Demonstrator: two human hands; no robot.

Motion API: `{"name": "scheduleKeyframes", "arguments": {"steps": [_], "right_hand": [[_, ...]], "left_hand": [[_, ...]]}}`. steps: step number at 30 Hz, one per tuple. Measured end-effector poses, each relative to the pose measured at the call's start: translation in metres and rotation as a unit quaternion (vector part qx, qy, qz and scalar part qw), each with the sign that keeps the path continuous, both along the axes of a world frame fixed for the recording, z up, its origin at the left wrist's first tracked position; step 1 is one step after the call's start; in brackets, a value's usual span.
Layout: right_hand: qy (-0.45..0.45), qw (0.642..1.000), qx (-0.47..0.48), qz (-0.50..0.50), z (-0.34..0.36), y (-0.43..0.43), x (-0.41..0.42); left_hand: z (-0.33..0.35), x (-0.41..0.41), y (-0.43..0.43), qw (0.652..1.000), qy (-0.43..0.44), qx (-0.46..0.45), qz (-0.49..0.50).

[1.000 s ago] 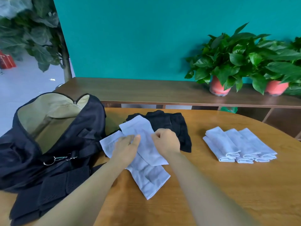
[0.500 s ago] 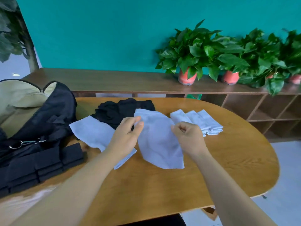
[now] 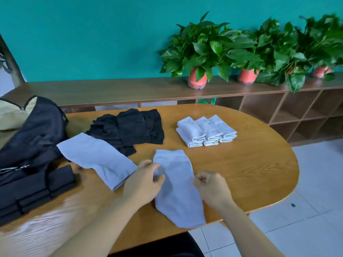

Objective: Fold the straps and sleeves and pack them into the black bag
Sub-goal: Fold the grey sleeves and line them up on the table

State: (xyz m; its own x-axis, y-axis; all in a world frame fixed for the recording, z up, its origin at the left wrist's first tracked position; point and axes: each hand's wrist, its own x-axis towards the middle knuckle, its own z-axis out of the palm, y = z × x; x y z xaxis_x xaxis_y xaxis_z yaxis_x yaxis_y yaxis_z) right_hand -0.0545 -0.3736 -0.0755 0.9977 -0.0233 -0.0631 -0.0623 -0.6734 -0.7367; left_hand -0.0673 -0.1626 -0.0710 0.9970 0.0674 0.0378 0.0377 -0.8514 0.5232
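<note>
A white sleeve [image 3: 176,186] lies flat on the wooden table [image 3: 250,164] in front of me. My left hand [image 3: 143,182] pinches its left edge and my right hand [image 3: 211,188] pinches its right edge. A second white sleeve [image 3: 98,158] lies unfolded to the left. Several folded white sleeves [image 3: 206,131] sit in a row at the back right. A pile of black sleeves [image 3: 130,128] lies at the back middle. The open black bag [image 3: 31,134] stands at the left, with folded black straps [image 3: 35,190] in front of it.
A low wooden shelf [image 3: 130,89] runs along the teal wall behind the table, carrying several potted plants [image 3: 198,52]. White tiled floor [image 3: 306,191] shows to the right of the table's rounded end.
Both hands have carried one white sleeve to the right, off the other sleeve, and laid it flat near the front edge. My view has swung right, so the bag sits further left.
</note>
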Motion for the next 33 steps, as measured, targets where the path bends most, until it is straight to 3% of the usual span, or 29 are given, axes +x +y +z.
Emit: {"name": "scheduleKeyframes", "arguments": {"steps": [2,6,9,13,16,29,33], "right_hand": [[-0.016,0.998,-0.058,-0.008,0.01,0.002,0.0],[-0.177,0.961,-0.214,-0.003,0.023,0.017,0.014],[-0.288,0.907,-0.289,0.109,0.013,0.035,0.029],[-0.145,0.855,-0.416,0.272,-0.001,0.043,0.039],[-0.036,0.873,-0.388,0.292,-0.01,0.029,0.049],[-0.056,0.866,-0.418,0.269,-0.012,0.027,0.072],[-0.055,0.863,-0.432,0.256,-0.007,0.026,0.068]], "left_hand": [[0.009,0.005,0.0,0.998,0.0,0.061,0.018],[0.015,0.02,0.0,0.99,-0.033,0.137,0.007],[0.009,0.029,-0.006,0.978,-0.047,0.196,-0.05],[-0.004,0.03,-0.011,0.958,0.029,0.252,-0.133],[-0.012,0.027,-0.004,0.944,0.041,0.281,-0.165],[-0.019,0.056,0.014,0.927,0.039,0.321,-0.189],[-0.019,0.049,0.016,0.943,0.032,0.298,-0.145]]}}
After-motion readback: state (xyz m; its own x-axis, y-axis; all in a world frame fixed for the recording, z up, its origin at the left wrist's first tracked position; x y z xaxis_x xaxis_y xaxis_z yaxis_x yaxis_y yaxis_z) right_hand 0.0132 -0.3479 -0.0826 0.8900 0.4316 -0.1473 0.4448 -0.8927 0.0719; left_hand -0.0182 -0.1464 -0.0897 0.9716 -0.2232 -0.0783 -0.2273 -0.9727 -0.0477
